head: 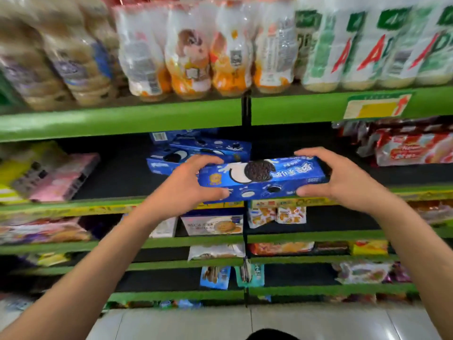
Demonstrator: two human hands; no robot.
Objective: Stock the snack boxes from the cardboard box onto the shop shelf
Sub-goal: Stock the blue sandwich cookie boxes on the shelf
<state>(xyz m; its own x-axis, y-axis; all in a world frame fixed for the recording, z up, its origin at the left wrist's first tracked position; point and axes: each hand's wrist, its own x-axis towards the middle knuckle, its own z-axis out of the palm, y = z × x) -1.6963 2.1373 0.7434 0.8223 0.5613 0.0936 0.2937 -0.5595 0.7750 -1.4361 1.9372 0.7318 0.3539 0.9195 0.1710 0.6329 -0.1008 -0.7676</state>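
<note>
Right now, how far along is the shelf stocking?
Partly done: a few blue cookie boxes already lie stacked on the dark shelf. In hand: the left hand and right hand hold another blue cookie box at the shelf front. The cardboard box is out of view, so the remainder is unknown.

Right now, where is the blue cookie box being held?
The blue cookie box sits mid-frame between both hands, at the green shelf's front edge, just right of the stacked blue boxes.
</note>
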